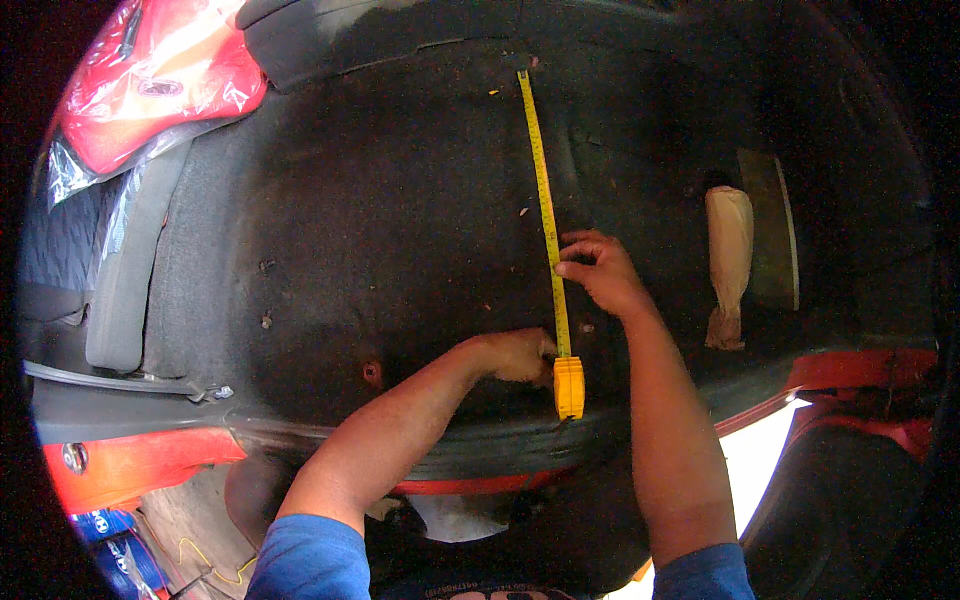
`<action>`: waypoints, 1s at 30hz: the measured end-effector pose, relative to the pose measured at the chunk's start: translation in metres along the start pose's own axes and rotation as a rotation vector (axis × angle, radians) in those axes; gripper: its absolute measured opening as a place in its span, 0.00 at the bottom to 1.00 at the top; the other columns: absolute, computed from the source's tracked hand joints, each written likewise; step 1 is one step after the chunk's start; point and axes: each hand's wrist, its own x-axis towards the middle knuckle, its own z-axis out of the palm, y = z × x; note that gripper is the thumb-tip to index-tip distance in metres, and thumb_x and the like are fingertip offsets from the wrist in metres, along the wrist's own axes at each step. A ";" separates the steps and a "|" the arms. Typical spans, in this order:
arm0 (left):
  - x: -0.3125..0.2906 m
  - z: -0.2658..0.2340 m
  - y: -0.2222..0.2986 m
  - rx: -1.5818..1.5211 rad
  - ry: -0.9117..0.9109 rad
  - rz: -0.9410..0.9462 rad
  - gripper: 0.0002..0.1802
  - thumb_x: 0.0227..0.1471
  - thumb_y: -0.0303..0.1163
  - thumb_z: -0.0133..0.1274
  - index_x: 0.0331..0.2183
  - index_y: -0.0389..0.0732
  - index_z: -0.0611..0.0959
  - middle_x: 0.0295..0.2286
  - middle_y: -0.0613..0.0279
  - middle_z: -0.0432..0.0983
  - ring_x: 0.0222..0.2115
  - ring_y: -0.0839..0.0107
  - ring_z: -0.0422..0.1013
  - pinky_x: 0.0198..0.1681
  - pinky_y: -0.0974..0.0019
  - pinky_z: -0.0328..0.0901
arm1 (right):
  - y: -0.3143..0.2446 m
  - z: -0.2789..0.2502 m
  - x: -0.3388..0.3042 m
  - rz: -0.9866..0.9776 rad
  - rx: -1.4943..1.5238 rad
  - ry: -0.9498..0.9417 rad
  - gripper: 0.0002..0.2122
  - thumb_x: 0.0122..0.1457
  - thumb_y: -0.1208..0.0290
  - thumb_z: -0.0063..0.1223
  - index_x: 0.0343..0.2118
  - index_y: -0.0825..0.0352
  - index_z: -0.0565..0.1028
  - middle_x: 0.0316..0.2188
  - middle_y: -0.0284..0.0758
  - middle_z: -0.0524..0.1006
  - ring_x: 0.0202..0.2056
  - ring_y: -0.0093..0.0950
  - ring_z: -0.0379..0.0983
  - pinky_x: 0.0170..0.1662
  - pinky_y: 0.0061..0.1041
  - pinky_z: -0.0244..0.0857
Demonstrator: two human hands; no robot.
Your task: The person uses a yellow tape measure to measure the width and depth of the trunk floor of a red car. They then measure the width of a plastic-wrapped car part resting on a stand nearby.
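A yellow tape measure sits near the front edge of a dark carpeted floor in a vehicle. Its yellow blade is drawn out straight, away from me, to a spot near the far side of the carpet. My left hand is closed against the left side of the case, where the blade comes out; its fingertips are partly hidden. Farther up, my right hand is beside the blade on its right. Thumb and forefinger are apart, with the thumb tip touching the blade's edge.
At right, a tan wrapped bundle lies beside a flat dark panel. A red plastic-wrapped item is at the far left, above a grey padded panel. A seat belt strap lies at left. Red body trim borders the front.
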 end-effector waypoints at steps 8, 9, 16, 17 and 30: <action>0.000 0.000 0.000 -0.005 -0.007 -0.009 0.17 0.50 0.32 0.59 0.43 0.39 0.82 0.40 0.53 0.81 0.41 0.59 0.76 0.47 0.57 0.68 | -0.002 0.002 -0.001 -0.006 -0.012 0.015 0.09 0.48 0.74 0.66 0.34 0.67 0.82 0.50 0.36 0.75 0.54 0.33 0.69 0.57 0.32 0.62; 0.000 0.000 0.001 -0.002 -0.005 -0.010 0.17 0.50 0.32 0.58 0.43 0.39 0.82 0.40 0.53 0.81 0.41 0.59 0.76 0.47 0.57 0.68 | -0.001 0.002 0.000 -0.006 -0.007 0.012 0.09 0.48 0.74 0.66 0.34 0.67 0.82 0.50 0.37 0.75 0.54 0.33 0.69 0.57 0.32 0.62; -0.002 -0.002 0.005 -0.010 -0.031 -0.046 0.18 0.48 0.32 0.59 0.43 0.39 0.82 0.40 0.53 0.81 0.42 0.58 0.76 0.46 0.56 0.69 | -0.001 0.002 0.000 -0.029 -0.014 0.014 0.09 0.48 0.75 0.66 0.34 0.66 0.82 0.50 0.37 0.75 0.53 0.34 0.69 0.57 0.33 0.62; -0.003 -0.002 0.005 -0.004 -0.020 -0.034 0.18 0.48 0.32 0.59 0.43 0.39 0.82 0.40 0.53 0.81 0.42 0.58 0.76 0.46 0.56 0.69 | -0.001 0.002 0.000 -0.033 -0.038 0.019 0.09 0.48 0.75 0.66 0.34 0.66 0.82 0.50 0.37 0.75 0.53 0.34 0.69 0.57 0.33 0.62; -0.005 -0.002 0.004 -0.004 0.006 0.004 0.18 0.48 0.31 0.59 0.43 0.40 0.82 0.40 0.55 0.82 0.41 0.61 0.76 0.47 0.57 0.69 | 0.004 0.003 0.000 -0.030 -0.064 0.029 0.09 0.48 0.75 0.65 0.34 0.66 0.82 0.51 0.37 0.75 0.53 0.33 0.69 0.56 0.31 0.63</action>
